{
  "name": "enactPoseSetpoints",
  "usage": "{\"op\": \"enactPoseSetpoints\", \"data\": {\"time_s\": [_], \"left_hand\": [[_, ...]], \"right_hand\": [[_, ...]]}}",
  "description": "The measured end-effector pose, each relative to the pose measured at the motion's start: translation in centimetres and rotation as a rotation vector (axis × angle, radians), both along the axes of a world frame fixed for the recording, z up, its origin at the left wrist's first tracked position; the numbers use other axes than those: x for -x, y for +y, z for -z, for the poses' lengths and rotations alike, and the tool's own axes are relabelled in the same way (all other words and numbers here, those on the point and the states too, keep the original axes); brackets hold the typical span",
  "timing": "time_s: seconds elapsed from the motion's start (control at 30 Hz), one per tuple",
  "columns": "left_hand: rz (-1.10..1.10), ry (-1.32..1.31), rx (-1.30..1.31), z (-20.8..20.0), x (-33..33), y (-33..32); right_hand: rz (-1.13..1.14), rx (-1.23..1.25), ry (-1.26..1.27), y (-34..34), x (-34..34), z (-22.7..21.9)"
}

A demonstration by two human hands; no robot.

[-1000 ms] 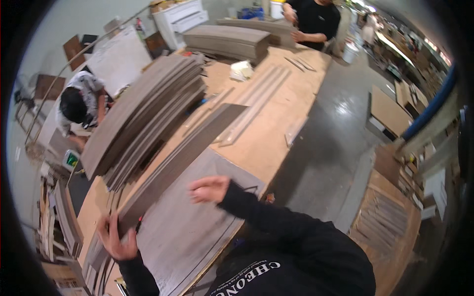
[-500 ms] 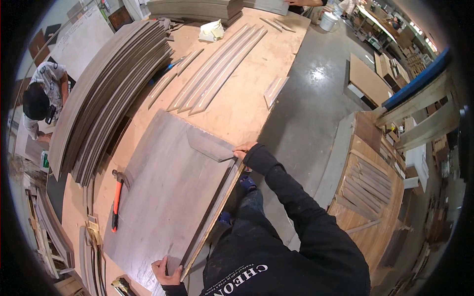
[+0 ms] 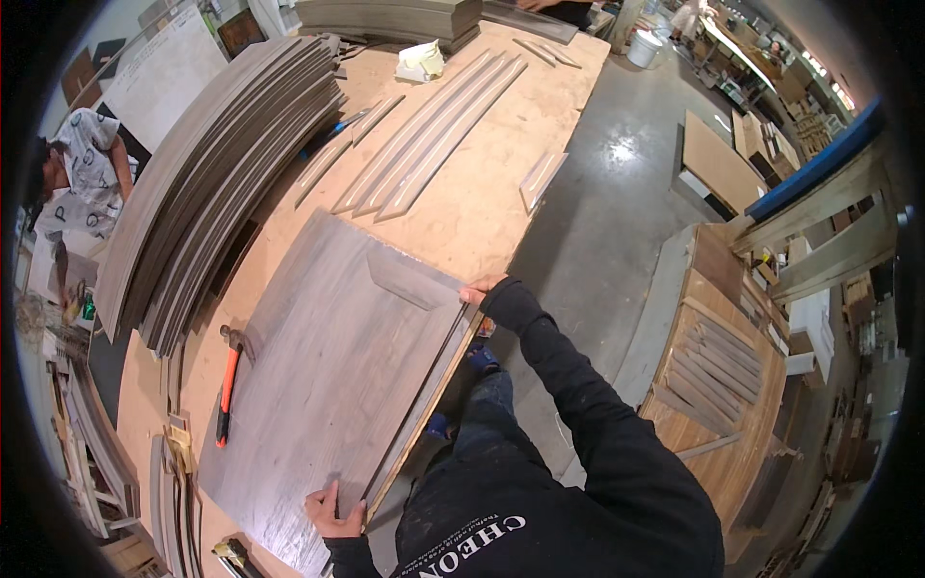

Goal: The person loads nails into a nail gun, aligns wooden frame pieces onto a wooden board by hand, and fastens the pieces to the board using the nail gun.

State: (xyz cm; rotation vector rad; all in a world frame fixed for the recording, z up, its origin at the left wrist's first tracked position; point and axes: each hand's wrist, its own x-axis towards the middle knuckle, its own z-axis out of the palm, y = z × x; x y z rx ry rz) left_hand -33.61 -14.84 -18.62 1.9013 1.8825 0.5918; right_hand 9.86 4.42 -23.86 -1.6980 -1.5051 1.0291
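A large grey wood-grain panel (image 3: pixel 299 366) lies on the workbench in front of me. Along its near right edge runs a long narrow grey strip (image 3: pixel 426 390), with a dark gap beside it. My right hand (image 3: pixel 479 289) is closed in a pinch at the strip's far end. Near the strip's other end, my left hand (image 3: pixel 337 511) touches the panel with index finger and thumb spread apart. A short grey trapezoid piece (image 3: pixel 409 279) lies on the panel close to my right hand. On the panel's left edge rests a claw hammer (image 3: pixel 229 385) with a red-and-black handle.
Curved grey boards (image 3: pixel 222 164) stand stacked at left, with a person (image 3: pixel 87 183) beyond. Several long strips with pale lines (image 3: pixel 434 135) lie farther along the bench (image 3: pixel 540 96). Crumpled paper (image 3: pixel 420 62) sits behind them. At right, another table (image 3: pixel 727 462) carries loose strips.
The strip's dark gap has narrowed, and the trapezoid piece now lies flatter. My left hand has shifted slightly right. The person at left has raised their head; a board at the back has been laid down.
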Motion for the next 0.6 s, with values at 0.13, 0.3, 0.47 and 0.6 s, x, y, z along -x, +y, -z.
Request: {"op": "enactPoseSetpoints", "data": {"time_s": [0.13, 0.3, 0.47, 0.6], "left_hand": [[-0.005, -0.016, 0.023, 0.1, -0.1, 0.4], [0.004, 0.016, 0.022, 0.0, -0.5, 1.3], [0.048, 0.073, -0.018, 0.1, -0.6, 1.4], [0.108, 0.174, -0.048, -0.3, -0.7, 1.4]], "right_hand": [[-0.021, -0.082, -0.071, 0.2, -0.1, -0.1], [-0.017, -0.066, -0.031, 0.2, -0.3, -0.2], [-0.022, -0.089, -0.001, 0.4, -0.3, -0.8], [-0.007, -0.028, -0.01, 0.2, 0.0, -2.0]]}}
